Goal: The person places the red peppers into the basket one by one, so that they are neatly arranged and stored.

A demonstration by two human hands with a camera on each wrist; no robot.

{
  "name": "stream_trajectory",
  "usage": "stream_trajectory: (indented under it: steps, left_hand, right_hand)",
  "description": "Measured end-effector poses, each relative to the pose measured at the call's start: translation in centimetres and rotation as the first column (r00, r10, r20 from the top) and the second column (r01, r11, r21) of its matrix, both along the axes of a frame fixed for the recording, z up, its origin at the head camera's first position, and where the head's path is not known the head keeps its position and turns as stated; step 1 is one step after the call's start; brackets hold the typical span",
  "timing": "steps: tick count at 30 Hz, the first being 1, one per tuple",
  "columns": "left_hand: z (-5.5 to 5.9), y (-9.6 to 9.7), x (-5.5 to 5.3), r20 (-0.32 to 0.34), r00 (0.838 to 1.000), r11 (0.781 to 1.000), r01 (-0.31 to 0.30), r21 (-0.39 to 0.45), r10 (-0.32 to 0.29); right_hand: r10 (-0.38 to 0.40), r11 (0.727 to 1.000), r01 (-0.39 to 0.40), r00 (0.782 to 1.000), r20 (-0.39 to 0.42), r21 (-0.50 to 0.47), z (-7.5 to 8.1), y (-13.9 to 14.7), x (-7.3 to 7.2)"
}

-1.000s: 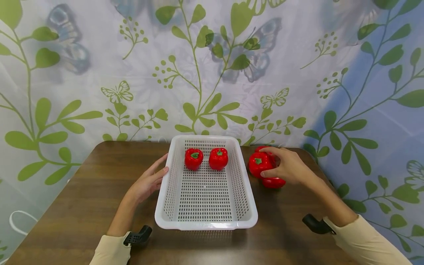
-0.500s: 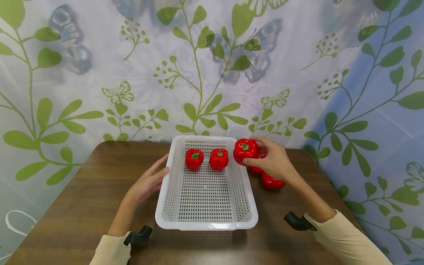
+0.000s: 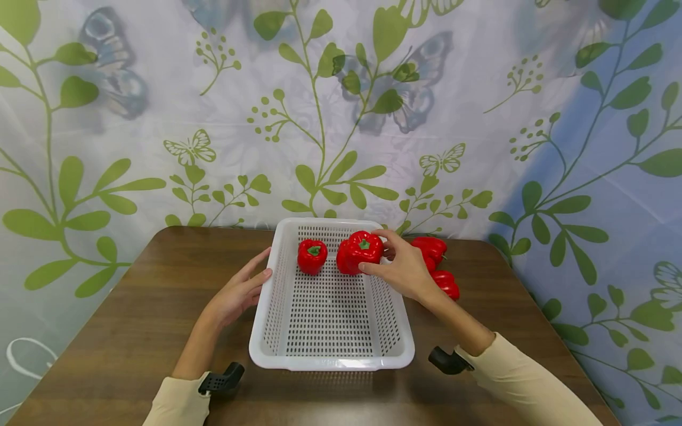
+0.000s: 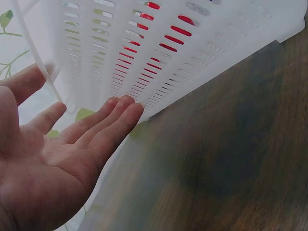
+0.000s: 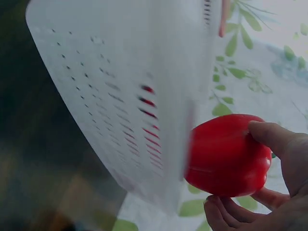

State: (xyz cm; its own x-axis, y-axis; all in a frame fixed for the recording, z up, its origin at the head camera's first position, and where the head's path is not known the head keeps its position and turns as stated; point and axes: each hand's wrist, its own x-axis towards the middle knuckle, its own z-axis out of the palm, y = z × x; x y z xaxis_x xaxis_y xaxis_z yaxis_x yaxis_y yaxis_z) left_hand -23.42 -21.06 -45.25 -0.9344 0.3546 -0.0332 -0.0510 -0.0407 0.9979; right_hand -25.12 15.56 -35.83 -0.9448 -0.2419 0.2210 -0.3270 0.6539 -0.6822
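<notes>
My right hand [image 3: 403,266] holds a red bell pepper [image 3: 364,248] between thumb and fingers, above the right side of a white perforated basket [image 3: 331,362]. In the right wrist view the pepper [image 5: 226,156] shows beside the basket wall [image 5: 120,96], thumb on top and fingers below. Inside the basket, one red pepper [image 3: 311,257] stands at the back left; another [image 3: 343,260] is partly hidden behind the held one. My left hand [image 3: 238,296] touches the basket's left side with fingers extended; in the left wrist view this hand [image 4: 72,144] lies against the slotted wall.
Several more red peppers [image 3: 430,248] lie on the brown wooden table [image 3: 479,331] just right of the basket, partly covered by the right hand. A patterned curtain [image 3: 341,118] with leaves and butterflies rises behind the table and along its right side.
My right hand has picked up a bell pepper from the group on the right and carried it left over the basket. The left hand and basket have stayed put.
</notes>
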Motion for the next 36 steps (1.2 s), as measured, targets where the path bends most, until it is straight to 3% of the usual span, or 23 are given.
stream_trajectory:
  steps: [9, 17, 30, 36]
  left_hand:
    - [-0.3, 0.1, 0.1, -0.005, 1.0, 1.0, 0.001, -0.005, -0.001]
    - [-0.4, 0.2, 0.2, -0.007, 1.0, 1.0, -0.006, -0.002, 0.006]
    - [-0.3, 0.3, 0.3, -0.011, 1.0, 1.0, -0.006, -0.013, 0.006]
    - [-0.5, 0.2, 0.2, -0.023, 1.0, 1.0, 0.0, -0.015, 0.0]
  right_hand:
    - [0.067, 0.998, -0.068, 0.997, 0.047, 0.014, -2.5, -2.3, -0.1]
    - [0.122, 0.993, -0.121, 0.991, 0.057, -0.014, -3.5, -3.6, 0.0]
    - [0.122, 0.99, -0.121, 0.993, -0.007, 0.076, -5.2, -5.0, 0.0]
    - [0.147, 0.987, -0.148, 0.989, 0.014, 0.071, -5.2, -5.7, -0.1]
